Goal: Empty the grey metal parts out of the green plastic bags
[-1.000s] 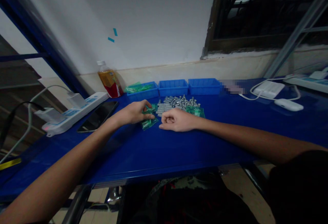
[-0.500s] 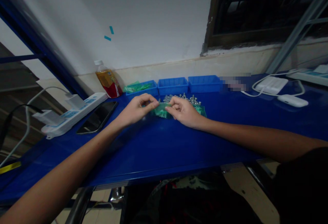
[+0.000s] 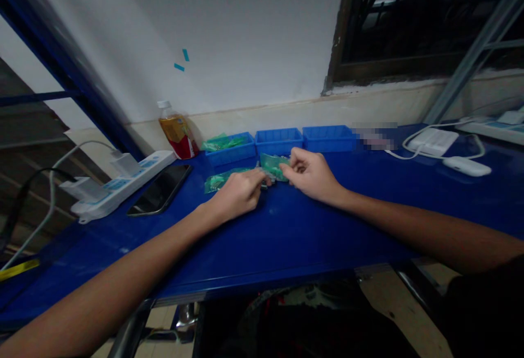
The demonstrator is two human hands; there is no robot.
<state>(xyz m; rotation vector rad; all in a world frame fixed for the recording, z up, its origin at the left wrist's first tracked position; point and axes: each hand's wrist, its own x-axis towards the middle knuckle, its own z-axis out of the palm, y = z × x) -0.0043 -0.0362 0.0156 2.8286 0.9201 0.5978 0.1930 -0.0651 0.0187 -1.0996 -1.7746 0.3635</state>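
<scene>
My right hand [image 3: 311, 177] pinches a small green plastic bag [image 3: 272, 165] by its right side and holds it up over the table. My left hand [image 3: 242, 193] is just left of that bag, palm down with its fingers curled together. Silvery screws [image 3: 268, 182] show in part by the left fingertips; what those fingers grip is hidden. Another green bag [image 3: 216, 182] lies flat on the blue table [image 3: 262, 243], partly behind my left hand.
Along the wall stand a blue tray of green bags [image 3: 231, 153] and two more blue trays [image 3: 279, 139]. To the left are a drink bottle [image 3: 179, 134], a phone [image 3: 160, 190] and a power strip [image 3: 123, 183]. White chargers and cables [image 3: 434, 142] lie at right.
Both hands have moved right, the left one now lower with fingers curled at the screws. The green bag in the right hand is now turned upward. A flat green bag now shows at left.
</scene>
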